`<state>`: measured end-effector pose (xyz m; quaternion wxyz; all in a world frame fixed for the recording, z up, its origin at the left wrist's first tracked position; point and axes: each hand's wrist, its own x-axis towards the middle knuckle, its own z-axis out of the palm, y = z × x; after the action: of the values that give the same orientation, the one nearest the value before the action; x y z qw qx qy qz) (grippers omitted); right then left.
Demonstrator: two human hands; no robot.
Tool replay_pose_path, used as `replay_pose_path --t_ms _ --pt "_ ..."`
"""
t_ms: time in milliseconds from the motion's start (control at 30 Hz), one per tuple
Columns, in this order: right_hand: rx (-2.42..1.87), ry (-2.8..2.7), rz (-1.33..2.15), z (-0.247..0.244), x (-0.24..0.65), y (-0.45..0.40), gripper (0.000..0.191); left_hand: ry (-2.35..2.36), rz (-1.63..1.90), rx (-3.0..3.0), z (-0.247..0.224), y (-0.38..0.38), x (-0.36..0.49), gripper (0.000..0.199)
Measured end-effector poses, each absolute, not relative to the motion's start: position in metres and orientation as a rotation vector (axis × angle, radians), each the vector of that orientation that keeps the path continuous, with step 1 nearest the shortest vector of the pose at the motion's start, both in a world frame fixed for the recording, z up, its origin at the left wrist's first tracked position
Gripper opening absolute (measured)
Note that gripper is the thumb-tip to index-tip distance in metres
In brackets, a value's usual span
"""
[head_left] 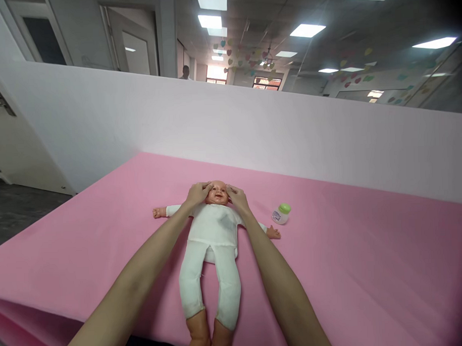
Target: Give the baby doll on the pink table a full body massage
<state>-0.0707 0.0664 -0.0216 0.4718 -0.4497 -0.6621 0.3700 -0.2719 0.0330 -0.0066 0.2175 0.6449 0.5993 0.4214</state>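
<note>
A baby doll [213, 226] in a white top and leggings lies on its back, arms spread and bare feet toward me. My left hand [199, 193] is curved round the left side of its head, the thumb at the temple. On the opposite side, my right hand [237, 196] cups the head, with fingertips near the brow. The doll's face shows between both hands, while some of my fingers are hidden behind its head. A small clear jar [281, 214] with a green lid stands to the right, beyond the doll's outstretched hand.
Pink cloth [351, 259] covers the table under the doll. A white low wall [252, 122] runs along the back, with glass above it. At far left is a door [17, 135] with a metal handle. Another person [185, 72] is partly visible in the distance.
</note>
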Motion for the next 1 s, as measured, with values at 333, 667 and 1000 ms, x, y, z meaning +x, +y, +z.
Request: replay_pose_path --t_ms 333,667,1000 --pt "-0.860 -1.842 1.092 -0.012 -0.058 0.030 0.100 1.270 1.053 1.908 -0.014 0.017 -0.289 0.100" --pt "-0.881 -1.908 1.087 -0.024 -0.043 0.046 0.097 1.262 1.042 1.989 -0.020 0.018 -0.297 0.084" --pt "-0.874 -1.861 1.191 -0.024 -0.039 0.047 0.101 1.115 1.011 1.957 -0.021 0.025 -0.306 0.087"
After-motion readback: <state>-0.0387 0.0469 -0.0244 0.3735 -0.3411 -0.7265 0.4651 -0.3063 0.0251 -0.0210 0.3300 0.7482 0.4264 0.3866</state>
